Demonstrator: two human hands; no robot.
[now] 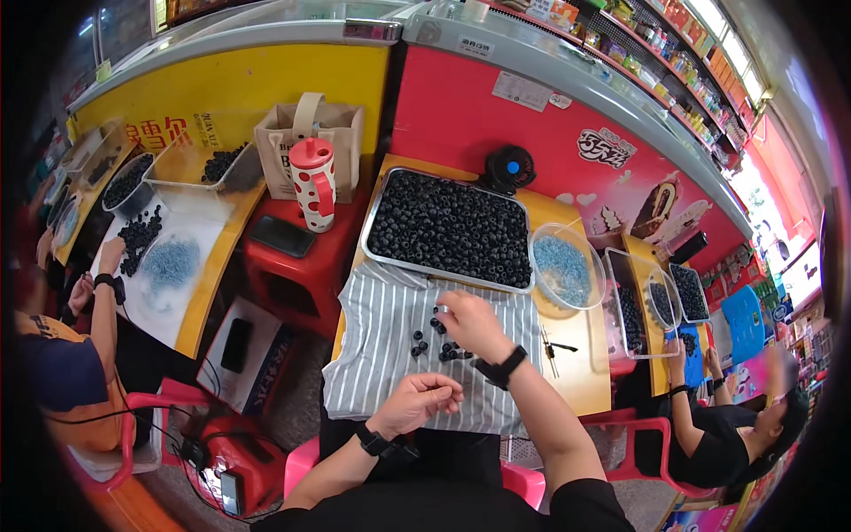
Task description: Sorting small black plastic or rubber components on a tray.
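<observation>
Right hand at black pieces on striped cloth, fingers bent, grip unclear. Left hand near, fingers loosely released.

This is a shop, a small grocery or convenience store by its fittings, with handwork tables set up inside. Shelves of colourful packaged goods climb the upper right, near a bright opening at the right edge. Across the top stand a yellow-fronted freezer chest and a red-fronted freezer chest, the red one printed with an ice-cream bar. Before them, at centre, left and right, wooden tables carry trays and tubs of small black pieces.
</observation>
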